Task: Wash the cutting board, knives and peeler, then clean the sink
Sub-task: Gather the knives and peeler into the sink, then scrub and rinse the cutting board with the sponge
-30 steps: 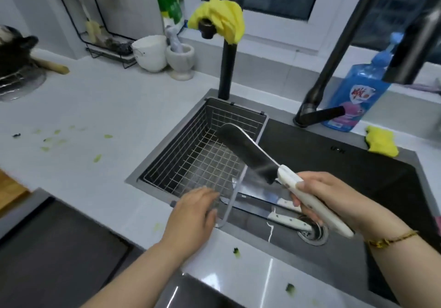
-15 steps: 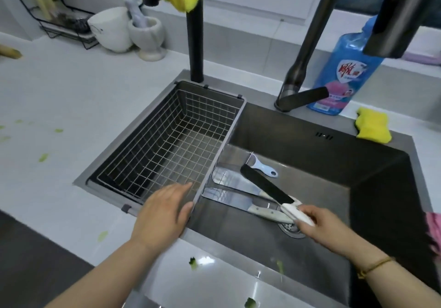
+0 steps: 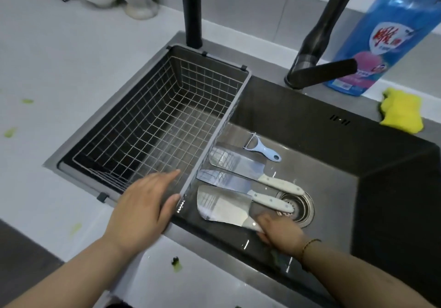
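In the head view, the right hand (image 3: 280, 232) grips the handle of the nearest cleaver (image 3: 223, 208) on the sink (image 3: 393, 176) floor, beside two other cleavers (image 3: 236, 164) and a blue peeler (image 3: 262, 147). The left hand (image 3: 140, 209) rests open-fingered on the wire basket (image 3: 238, 97) rim's near corner.

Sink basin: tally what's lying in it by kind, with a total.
Knives: 3, the far one, the middle one and the near one, whose handle is under the right hand
Peeler: 1
Total: 4
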Available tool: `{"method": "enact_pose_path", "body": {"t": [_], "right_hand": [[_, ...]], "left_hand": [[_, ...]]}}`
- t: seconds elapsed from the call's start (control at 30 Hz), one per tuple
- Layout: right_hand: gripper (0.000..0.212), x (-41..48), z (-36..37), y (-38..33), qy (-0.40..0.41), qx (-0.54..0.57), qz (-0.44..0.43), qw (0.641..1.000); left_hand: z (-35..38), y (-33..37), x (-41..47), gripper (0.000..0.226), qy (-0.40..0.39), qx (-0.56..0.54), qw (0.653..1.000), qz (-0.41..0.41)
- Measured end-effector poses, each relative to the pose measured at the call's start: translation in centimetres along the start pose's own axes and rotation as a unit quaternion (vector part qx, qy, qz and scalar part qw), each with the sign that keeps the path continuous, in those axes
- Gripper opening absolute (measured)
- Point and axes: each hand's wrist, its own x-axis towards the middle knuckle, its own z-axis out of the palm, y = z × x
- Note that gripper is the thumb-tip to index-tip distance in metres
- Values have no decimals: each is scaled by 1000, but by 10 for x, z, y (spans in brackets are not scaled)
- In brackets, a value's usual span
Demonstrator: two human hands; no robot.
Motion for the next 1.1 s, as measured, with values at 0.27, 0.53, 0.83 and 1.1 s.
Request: {"method": "enact_pose_path", "body": {"t": [0.27, 0.53, 0.83, 1.1], "right_hand": [[41, 13, 46, -7, 20, -6, 6, 1000], [29, 20, 57, -6, 65, -16, 11, 998], [36, 24, 24, -10, 8, -93, 3, 996], [8, 6, -66, -29, -21, 155, 184, 970]], "left_hand": [[4, -2, 0, 62, 2, 5, 1000, 1], [7, -4, 1, 62, 5, 0, 1000, 5], [8, -5, 1, 43, 15, -6, 1000, 10], [2, -8, -11, 43, 57, -40, 992, 109]]}}
